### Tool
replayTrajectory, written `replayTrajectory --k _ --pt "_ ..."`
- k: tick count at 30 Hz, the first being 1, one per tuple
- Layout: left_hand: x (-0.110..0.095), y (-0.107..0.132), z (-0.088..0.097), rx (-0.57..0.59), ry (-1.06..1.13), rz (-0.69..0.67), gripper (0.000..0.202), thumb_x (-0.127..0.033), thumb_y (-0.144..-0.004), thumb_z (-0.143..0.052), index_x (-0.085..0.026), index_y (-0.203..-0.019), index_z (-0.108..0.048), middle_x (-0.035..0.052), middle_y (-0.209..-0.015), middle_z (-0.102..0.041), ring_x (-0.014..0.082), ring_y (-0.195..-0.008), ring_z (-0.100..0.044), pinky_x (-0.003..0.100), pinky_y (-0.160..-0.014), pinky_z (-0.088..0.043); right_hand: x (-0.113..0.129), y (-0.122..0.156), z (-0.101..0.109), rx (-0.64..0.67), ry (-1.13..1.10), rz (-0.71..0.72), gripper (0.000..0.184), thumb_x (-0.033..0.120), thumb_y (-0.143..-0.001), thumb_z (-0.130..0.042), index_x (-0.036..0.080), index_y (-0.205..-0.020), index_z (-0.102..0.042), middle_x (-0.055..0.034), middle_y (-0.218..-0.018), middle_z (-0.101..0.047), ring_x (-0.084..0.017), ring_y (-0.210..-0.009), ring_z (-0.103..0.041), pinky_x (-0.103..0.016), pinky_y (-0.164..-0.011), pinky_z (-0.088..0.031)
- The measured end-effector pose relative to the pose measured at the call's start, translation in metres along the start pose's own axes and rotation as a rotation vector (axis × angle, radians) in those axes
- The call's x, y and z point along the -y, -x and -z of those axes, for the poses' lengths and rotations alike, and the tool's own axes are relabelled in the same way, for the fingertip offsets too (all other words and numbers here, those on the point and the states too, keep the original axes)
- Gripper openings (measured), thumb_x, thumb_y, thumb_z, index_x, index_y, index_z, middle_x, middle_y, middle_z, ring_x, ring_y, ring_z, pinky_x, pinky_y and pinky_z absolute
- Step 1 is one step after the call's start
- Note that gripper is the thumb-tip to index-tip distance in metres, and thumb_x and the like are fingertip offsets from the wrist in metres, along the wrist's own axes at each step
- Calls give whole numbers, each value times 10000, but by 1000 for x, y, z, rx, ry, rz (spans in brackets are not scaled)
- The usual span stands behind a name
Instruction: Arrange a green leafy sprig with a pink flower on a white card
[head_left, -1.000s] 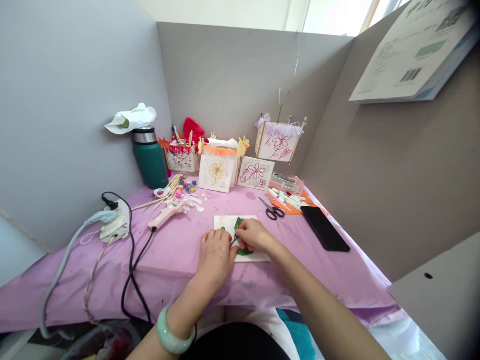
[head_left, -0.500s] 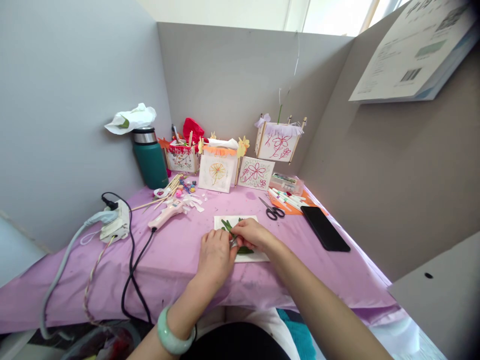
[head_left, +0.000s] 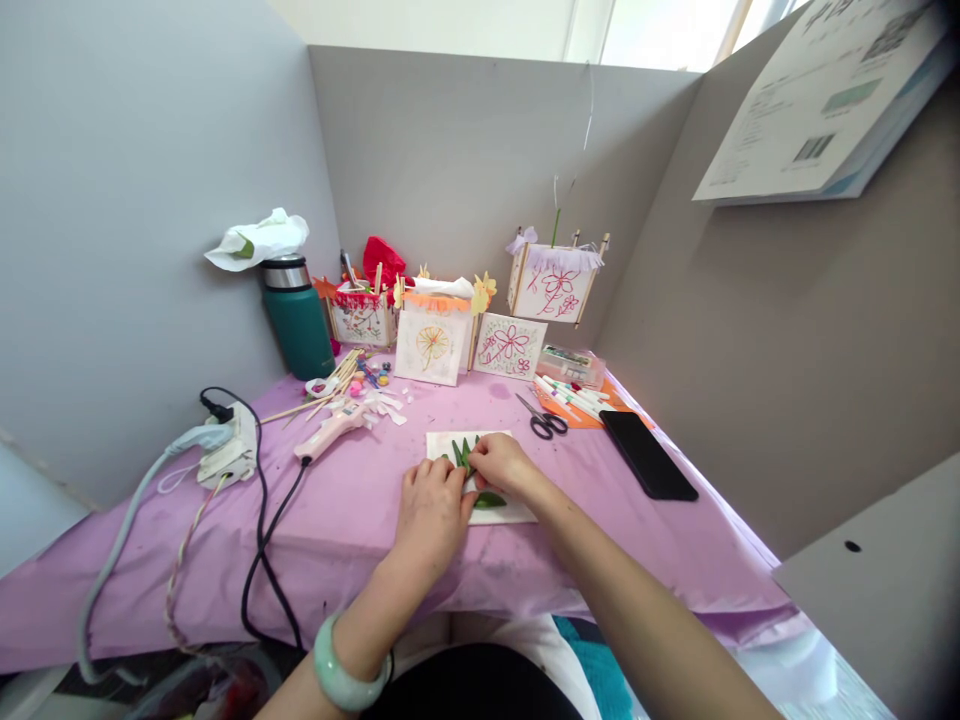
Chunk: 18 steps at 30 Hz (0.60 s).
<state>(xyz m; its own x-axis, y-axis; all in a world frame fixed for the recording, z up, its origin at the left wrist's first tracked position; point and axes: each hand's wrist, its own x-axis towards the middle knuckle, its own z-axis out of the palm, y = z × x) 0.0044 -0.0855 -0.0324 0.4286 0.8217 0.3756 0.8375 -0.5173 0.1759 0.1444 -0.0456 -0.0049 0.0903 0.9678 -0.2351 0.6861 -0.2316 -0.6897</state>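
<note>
A white paper square (head_left: 447, 442) lies on the purple table cover, with green leaf pieces (head_left: 463, 455) on it. My left hand (head_left: 429, 506) rests at the square's near left edge, its fingertips closed on the leaves. My right hand (head_left: 504, 466) lies over the square's middle, fingers pinched together on the same green leaf pieces. Another green piece (head_left: 489, 500) shows under my right hand.
A pink glue gun (head_left: 334, 427) with a black cord and a power strip (head_left: 229, 446) lie at the left. Scissors (head_left: 541, 422), marker pens (head_left: 564, 396) and a black phone (head_left: 646, 453) lie to the right. Decorated paper boxes (head_left: 431, 340) and a green flask (head_left: 296, 315) stand at the back.
The green leaf pieces between my fingers have turned and now fan out above the hands. Both hands have stayed over the white square, with only small finger shifts.
</note>
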Motion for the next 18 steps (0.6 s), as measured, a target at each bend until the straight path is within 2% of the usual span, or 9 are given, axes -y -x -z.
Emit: replayTrajectory --k 6,15,18 --pt "-1 0 0 7 2 20 182 -296 -886 -563 -188 -1020 -622 61 -993 -613 251 -971 -519 395 -861 -376 -6 -3 -3 -60 33 20 97 143 -702 -542 163 -650 -622 -1 -483 -616 -112 -465 -549 -189 -460 -343" --pt "0 0 1 15 -1 26 211 -290 -884 -567 -200 -1068 -617 60 -1009 -612 254 -981 -517 397 -863 -378 -21 11 1 -82 -22 69 182 222 -793 -456 180 -898 -599 43 -547 -627 -77 -397 -469 -171 -435 -344" --pt "-1 0 2 16 -2 25 222 -287 -883 -569 -206 -1083 -617 60 -1015 -611 254 -985 -515 398 -864 -378 -22 18 4 -81 18 75 173 220 -792 -454 185 -881 -598 39 -541 -635 -89 -411 -491 -180 -454 -356"
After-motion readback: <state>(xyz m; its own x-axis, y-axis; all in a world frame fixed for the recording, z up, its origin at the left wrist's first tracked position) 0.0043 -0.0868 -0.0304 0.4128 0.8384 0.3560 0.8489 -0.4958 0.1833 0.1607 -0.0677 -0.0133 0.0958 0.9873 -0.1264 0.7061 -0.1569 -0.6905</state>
